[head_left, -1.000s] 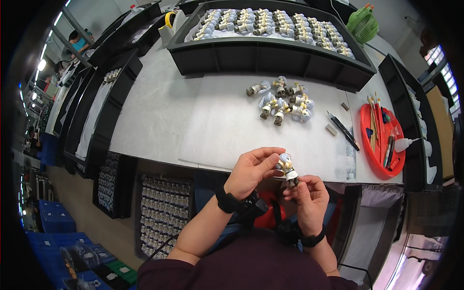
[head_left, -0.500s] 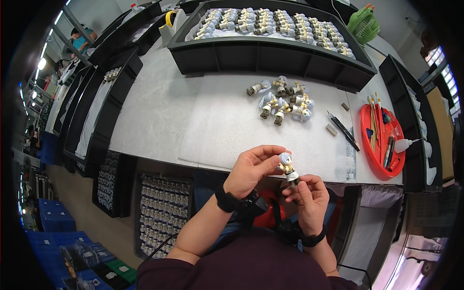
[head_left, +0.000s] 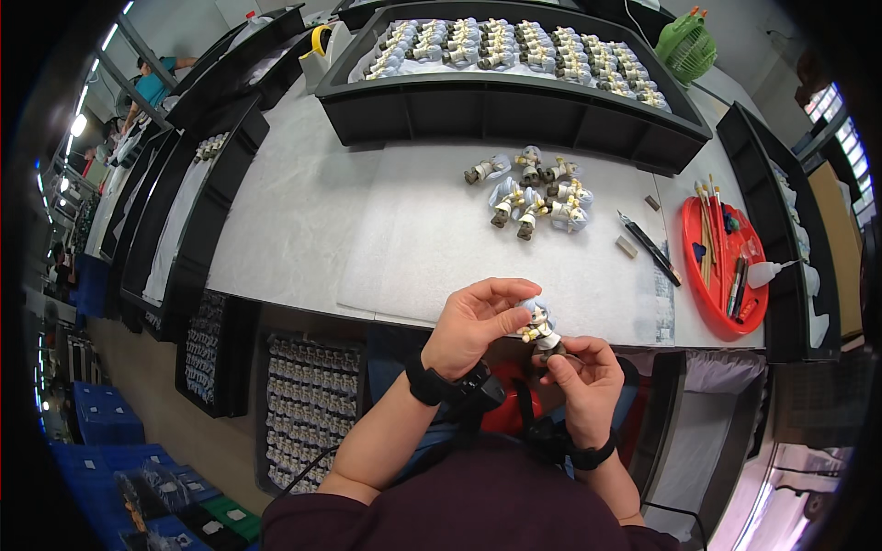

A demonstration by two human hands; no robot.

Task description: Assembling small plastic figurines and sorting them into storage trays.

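Between my hands, at the near edge of the table, is a small figurine (head_left: 542,332) with pale blue hair, a white outfit and dark legs. My left hand (head_left: 478,323) pinches its head between thumb and fingers. Lower down, my right hand (head_left: 585,372) grips the figurine by its dark feet. Beyond them, a loose cluster of similar figurines (head_left: 528,197) lies on the white foam sheet (head_left: 432,248). A black pen-like knife (head_left: 650,248) and a small grey block (head_left: 627,246) rest to the right of that cluster.
A black tray (head_left: 514,115) filled with rows of figurines stands at the back. On the right, a red dish (head_left: 691,275) holds brushes, pens and a small white bottle. A green fan (head_left: 687,48) is at the far right, and more black trays (head_left: 207,197) line the left.
The figurine in my hands has turned and tilted slightly, and shifted a little left. Both hands keep their grip on it. In the background, a person at the far left has moved.
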